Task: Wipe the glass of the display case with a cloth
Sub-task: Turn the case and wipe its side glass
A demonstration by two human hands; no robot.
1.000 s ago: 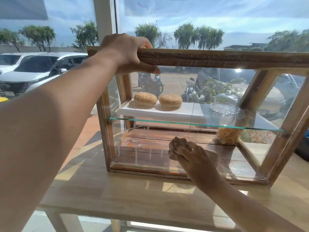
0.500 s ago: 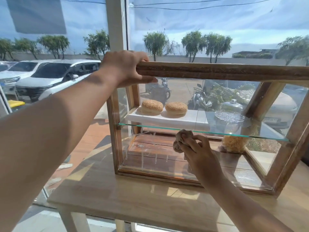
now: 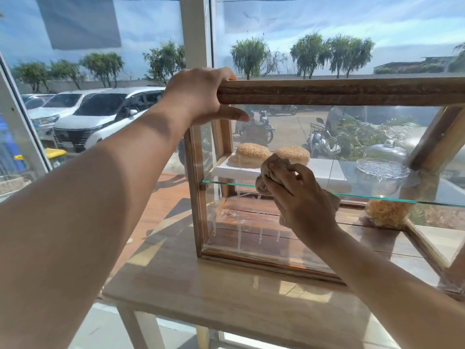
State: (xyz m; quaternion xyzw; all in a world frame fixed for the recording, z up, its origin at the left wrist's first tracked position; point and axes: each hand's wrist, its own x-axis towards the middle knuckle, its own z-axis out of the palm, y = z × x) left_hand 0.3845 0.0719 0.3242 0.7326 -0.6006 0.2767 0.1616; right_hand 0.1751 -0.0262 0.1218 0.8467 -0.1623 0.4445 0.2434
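The wooden-framed glass display case (image 3: 339,91) stands on a pale wooden worktop (image 3: 226,303). The left hand (image 3: 198,94) grips the left end of the case's top rail, with its fingers curled over the rail and its thumb stretched beneath against the pane. The right hand (image 3: 299,197) holds a crumpled brown cloth (image 3: 273,165) against the case's front glass, level with the inner glass shelf (image 3: 226,183), its fingers bent round the wad. Below the cloth, white drips (image 3: 239,235) streak the pane. Inside the case, two sesame buns (image 3: 253,152) sit on a white stand (image 3: 234,170).

Rough, worn wood frame (image 3: 339,91) showing coarse grain, glossy glass (image 3: 251,238) running with wet streaks, soft brown cloth (image 3: 273,163) crumpling, smooth pale wooden table (image 3: 226,303) gleaming.
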